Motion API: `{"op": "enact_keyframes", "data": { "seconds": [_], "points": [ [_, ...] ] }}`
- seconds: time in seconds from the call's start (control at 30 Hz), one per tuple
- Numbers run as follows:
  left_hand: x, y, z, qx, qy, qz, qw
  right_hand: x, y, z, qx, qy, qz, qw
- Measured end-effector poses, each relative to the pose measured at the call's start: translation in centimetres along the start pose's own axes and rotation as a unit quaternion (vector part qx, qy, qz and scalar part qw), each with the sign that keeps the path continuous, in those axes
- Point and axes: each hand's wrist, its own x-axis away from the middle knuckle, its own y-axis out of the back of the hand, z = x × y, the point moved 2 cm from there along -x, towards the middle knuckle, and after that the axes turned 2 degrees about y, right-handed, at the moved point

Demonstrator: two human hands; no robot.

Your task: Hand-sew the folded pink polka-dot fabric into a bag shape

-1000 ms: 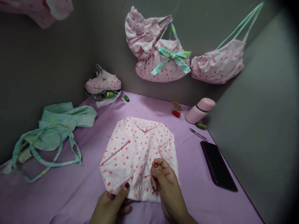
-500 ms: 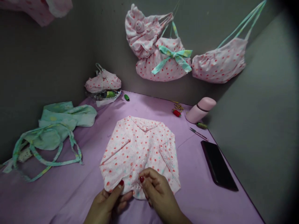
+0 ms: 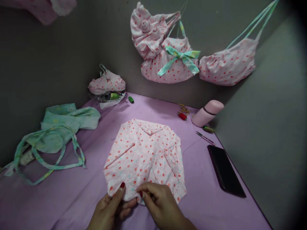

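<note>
Fabric [image 3: 146, 156], a pale pink cotton-like cloth with red dots and folded corners, lies spread on the smooth purple tablecloth [image 3: 83, 191], its near edge at both hands. The bare left hand [image 3: 107, 209] grips that edge, thumb on top and fingers underneath; the bare right hand [image 3: 164, 204] has thumb and forefinger drawn together in a pinch at the edge just beside it, though whether they grasp cloth, a needle or both I cannot tell. For what looks like hand stitching, it seems best to hold the edge lightly taut under the left thumb, take small, even bites and pull gently so nothing puckers, with the left fingertips out of the point's path. The right fingers hide part of the edge, so any stitches there are hard to make out. Slim metal snips [image 3: 206, 139] lie at the right. At upper left, a pink dotted cloth piece [image 3: 43, 11] is cut off, and the contents of the crumpled clear plastic bag [image 3: 109, 104] are mostly unclear.
</note>
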Motion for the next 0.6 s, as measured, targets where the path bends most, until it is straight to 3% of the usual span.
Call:
{"op": "enact_keyframes", "data": {
  "seconds": [0.6],
  "points": [
    [0.01,-0.28,-0.33,-0.028,-0.007,-0.015,0.999,-0.42,0.22,0.0,0.068,0.011,0.039,0.997]
  ]
}}
